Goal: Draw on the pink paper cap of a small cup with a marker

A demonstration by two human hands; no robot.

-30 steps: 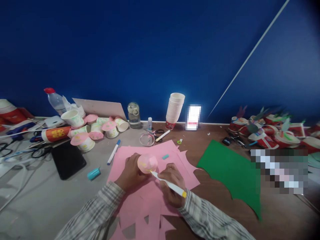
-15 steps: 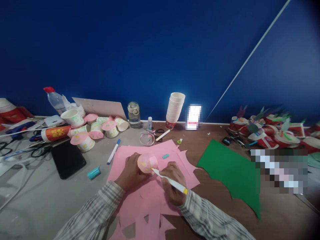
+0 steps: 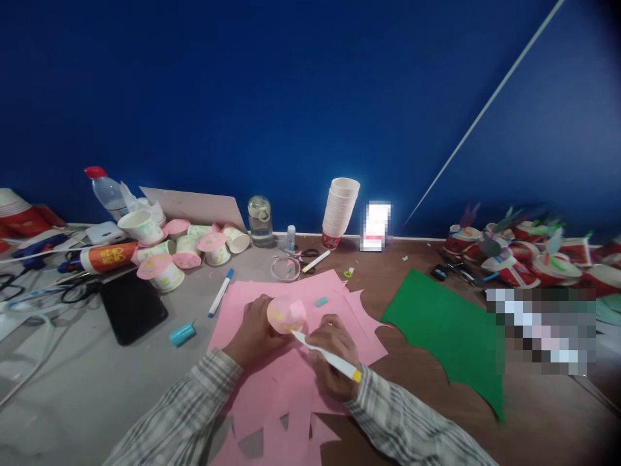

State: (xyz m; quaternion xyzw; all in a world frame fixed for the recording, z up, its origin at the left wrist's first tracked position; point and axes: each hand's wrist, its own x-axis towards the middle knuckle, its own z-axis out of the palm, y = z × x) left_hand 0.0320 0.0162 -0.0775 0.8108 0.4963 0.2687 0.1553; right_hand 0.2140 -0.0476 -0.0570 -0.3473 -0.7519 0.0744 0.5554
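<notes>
My left hand (image 3: 255, 331) is closed around a small paper cup with a pink top (image 3: 285, 314), holding it on its side over the pink paper sheets (image 3: 295, 375). Yellow marks show on the pink top. My right hand (image 3: 331, 356) grips a white marker with a yellow end (image 3: 326, 355); its tip touches the cup's lower edge. Both sleeves are plaid.
A green sheet (image 3: 449, 333) lies to the right. Finished pink-topped cups (image 3: 179, 252) are heaped at the left with a black tablet (image 3: 132, 308), a blue marker (image 3: 220, 293) and a teal cap (image 3: 182, 334). A cup stack (image 3: 339, 210), jar (image 3: 259, 221) and scissors (image 3: 295, 257) stand behind; red cups (image 3: 524, 259) far right.
The marker tip has shifted slightly along the cup's lower edge; the left hand keeps the cup in place. The view has tilted a little.
</notes>
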